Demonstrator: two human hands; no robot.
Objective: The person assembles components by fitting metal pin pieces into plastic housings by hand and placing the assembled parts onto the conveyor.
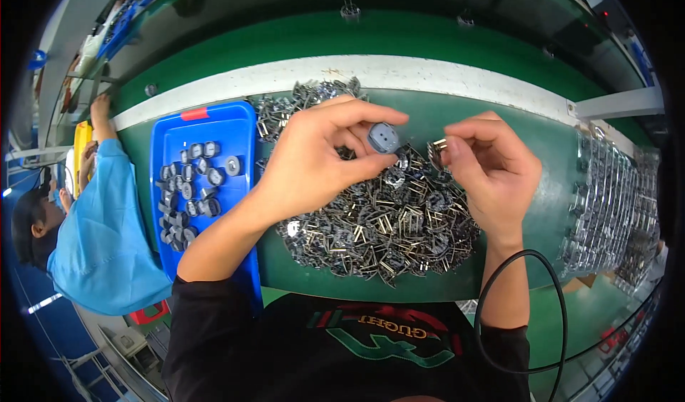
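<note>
both my hands are hovering by a heap of dark pronged parts [389,220] on the green table [546,209]. my left hand [317,156] is grasping a round grey cap [384,138] between thumb and fingers. my right hand [496,173] is pinching a small pronged piece [436,153] just beside it. a blue tray [232,129] is lying left, carrying loose grey caps [209,207].

Over on the green bench top [292,278], a dark pile of small pronged parts [399,223] sprawls across the middle; a blue tray [221,125] sits to its left, and clear plastic trays [599,202] are gathered toward the right end.
</note>
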